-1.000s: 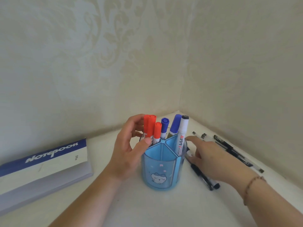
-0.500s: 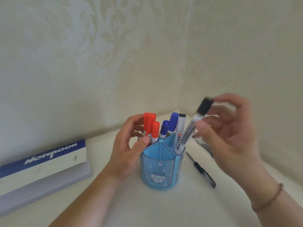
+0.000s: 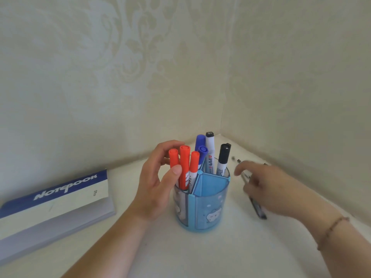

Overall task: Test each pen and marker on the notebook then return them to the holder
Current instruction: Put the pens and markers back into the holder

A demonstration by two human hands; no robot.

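Observation:
A blue divided pen holder (image 3: 208, 199) stands on the white table. It holds three red markers (image 3: 184, 163), two blue markers (image 3: 201, 152), a white marker (image 3: 209, 151) and a black-capped marker (image 3: 223, 157). My left hand (image 3: 154, 187) grips the holder's left rim, with the thumb in front of the red markers and the fingers behind them. My right hand (image 3: 267, 189) is blurred and low over the loose pens to the holder's right, its fingers stretched out. A black pen (image 3: 259, 211) lies under it. The closed notebook (image 3: 60, 199) lies at the left.
The holder sits near the room corner, with walls close behind and to the right. More thin pens (image 3: 237, 161) lie by the right wall, partly hidden by my right hand. The white table (image 3: 200, 253) reaches toward me.
My right hand has dropped the black-capped marker into the holder's right compartment and come down to the loose pens on the table. My left hand has stayed on the holder.

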